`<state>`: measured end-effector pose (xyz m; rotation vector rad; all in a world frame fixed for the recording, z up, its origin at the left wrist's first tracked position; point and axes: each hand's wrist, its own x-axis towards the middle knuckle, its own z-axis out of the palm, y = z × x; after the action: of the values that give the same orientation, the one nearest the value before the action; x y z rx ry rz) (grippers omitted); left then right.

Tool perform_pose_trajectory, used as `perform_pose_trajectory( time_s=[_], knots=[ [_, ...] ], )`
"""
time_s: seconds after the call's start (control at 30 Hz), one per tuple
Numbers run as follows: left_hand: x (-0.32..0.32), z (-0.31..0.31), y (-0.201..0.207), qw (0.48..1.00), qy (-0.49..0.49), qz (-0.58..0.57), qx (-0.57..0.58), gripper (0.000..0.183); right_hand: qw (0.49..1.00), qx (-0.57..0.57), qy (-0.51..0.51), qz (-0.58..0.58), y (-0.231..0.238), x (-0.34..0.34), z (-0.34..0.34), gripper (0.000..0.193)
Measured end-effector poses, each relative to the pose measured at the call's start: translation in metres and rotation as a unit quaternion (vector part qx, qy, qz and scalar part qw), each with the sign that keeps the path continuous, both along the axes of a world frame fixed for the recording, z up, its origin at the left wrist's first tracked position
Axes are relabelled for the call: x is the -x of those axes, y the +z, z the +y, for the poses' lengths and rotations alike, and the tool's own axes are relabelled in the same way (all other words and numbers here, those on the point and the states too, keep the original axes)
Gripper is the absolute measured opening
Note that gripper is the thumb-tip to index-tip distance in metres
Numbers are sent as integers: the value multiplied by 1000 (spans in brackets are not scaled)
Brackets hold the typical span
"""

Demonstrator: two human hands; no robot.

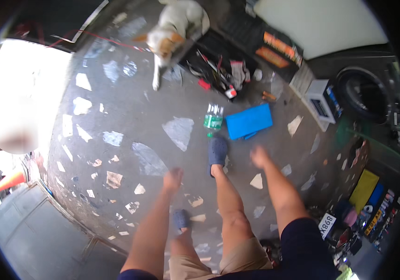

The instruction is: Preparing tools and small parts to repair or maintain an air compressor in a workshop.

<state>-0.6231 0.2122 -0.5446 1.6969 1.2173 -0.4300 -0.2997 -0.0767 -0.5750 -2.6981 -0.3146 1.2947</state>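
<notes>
My left hand (173,179) hangs above the speckled floor, left of my forward foot. My right hand (258,157) is further forward, just below a flat blue rectangular thing (249,121) on the floor, and apart from it. Both hands are smeared by motion, so their fingers do not show clearly, and I see nothing held in either. A clear plastic bottle (214,117) with a green label lies beside the blue thing. Its green cap (210,135) points toward my blue clog (217,150). My other clog (181,218) is further back.
A white dog (172,35) with tan ears lies at the far side, beside an open black toolbox (214,65) full of tools. To the right stand a white box (322,100) and a tire (363,93). A grey metal door (36,224) fills the lower left.
</notes>
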Motion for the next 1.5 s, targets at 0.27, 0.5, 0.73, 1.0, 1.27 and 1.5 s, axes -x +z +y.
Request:
perform_pose_trajectory(
  time_s=[0.27,0.5,0.73,1.0,1.27,1.5],
  knots=[
    [-268,101,-166,996,57,-59,42,57,943,-168,-3,-286,-109,-244,224,51],
    [-424,105,-162,944,297,-56,134,60,939,-297,140,-98,-105,-191,227,26],
    [-425,109,-185,866,388,-137,285,38,892,-333,-224,-209,-110,-253,128,19],
    [-409,104,-196,824,416,-226,311,32,961,-145,45,-229,-133,-183,48,67],
    [-417,54,-172,804,551,-153,162,38,760,-197,-601,-147,-190,-92,-23,80],
    [-401,84,-166,800,493,-209,270,28,609,-171,-748,202,-177,-99,-11,65]
  ],
)
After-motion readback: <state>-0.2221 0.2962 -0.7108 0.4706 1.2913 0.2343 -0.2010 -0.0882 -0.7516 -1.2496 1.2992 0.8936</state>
